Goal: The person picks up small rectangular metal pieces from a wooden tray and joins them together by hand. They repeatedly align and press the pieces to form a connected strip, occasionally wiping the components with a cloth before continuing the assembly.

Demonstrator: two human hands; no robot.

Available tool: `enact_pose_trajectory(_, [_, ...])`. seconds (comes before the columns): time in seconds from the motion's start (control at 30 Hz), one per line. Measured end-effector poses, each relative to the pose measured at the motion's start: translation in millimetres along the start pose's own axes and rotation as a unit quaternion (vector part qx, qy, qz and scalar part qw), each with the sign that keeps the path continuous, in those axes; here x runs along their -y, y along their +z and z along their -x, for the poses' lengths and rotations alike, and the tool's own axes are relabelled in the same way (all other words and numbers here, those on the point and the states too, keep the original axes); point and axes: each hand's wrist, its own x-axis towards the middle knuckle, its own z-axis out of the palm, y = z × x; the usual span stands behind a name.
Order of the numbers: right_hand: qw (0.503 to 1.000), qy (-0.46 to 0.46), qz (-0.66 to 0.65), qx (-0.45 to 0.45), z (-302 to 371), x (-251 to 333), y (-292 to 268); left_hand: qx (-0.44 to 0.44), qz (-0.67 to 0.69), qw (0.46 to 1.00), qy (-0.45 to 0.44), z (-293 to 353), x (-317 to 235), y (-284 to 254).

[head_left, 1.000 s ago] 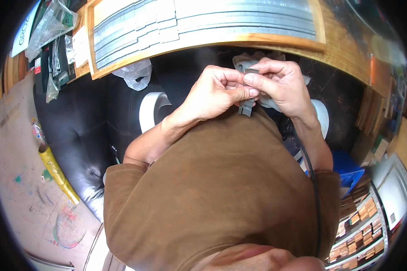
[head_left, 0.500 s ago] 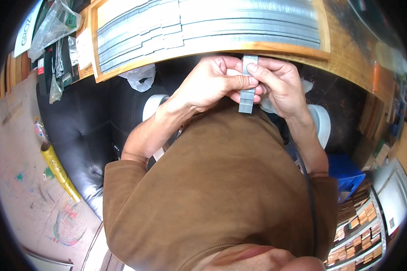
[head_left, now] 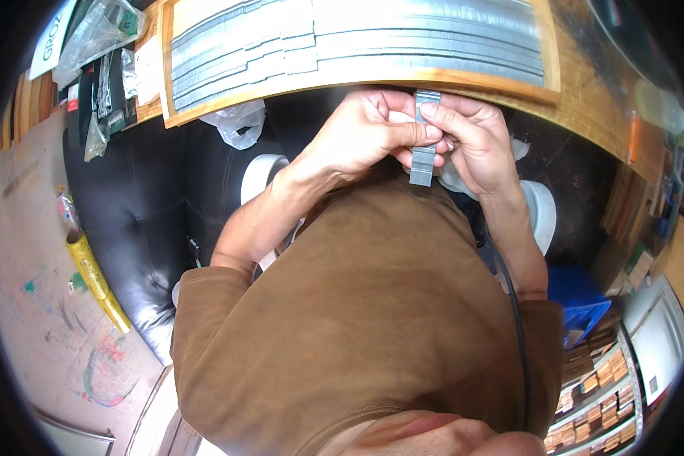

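Note:
Between my hands is a narrow stack of thin grey metal pieces [head_left: 422,169], held upright just in front of the tray's near edge. My left hand [head_left: 372,131] grips it from the left, the thumb lying across its middle. From the other side my right hand [head_left: 476,138] pinches its upper part, thumb on the face and fingers behind. Some fingertips are hidden behind the stack. Just beyond, a shallow wooden tray [head_left: 463,77] holds long rows of similar grey metal pieces [head_left: 425,42], with stepped breaks left of the middle.
Left of the tray lie clear plastic bags [head_left: 99,34] and dark packages. A black padded seat [head_left: 121,220] is at left, beside a yellow tube [head_left: 97,281]. To the right are a blue bin [head_left: 577,300] and a shelf of small wooden blocks [head_left: 608,410].
The view has shifted slightly, so the tray and surroundings sit a little differently. Both hands keep their grip on the metal stack, with hardly any finger movement.

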Motion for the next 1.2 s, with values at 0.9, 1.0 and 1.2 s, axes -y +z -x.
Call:
enact_pose_trajectory(0.9, [0.999, 0.021, -0.033, -0.012, 3, 1, 11, -0.017, 0.05, 0.999, -0.01, 3, -1, 0])
enact_pose_trajectory(1.0, [0.999, 0.014, -0.03, 0.001, 3, -4, 5, -0.008, 0.023, 1.0, -0.001, 3, -1, -3])
enact_pose_trajectory(1.2, [1.0, 0.015, 0.0, -0.016, 3, -1, 7, -0.021, 0.015, 1.0, -0.01, 5, -6, -1])
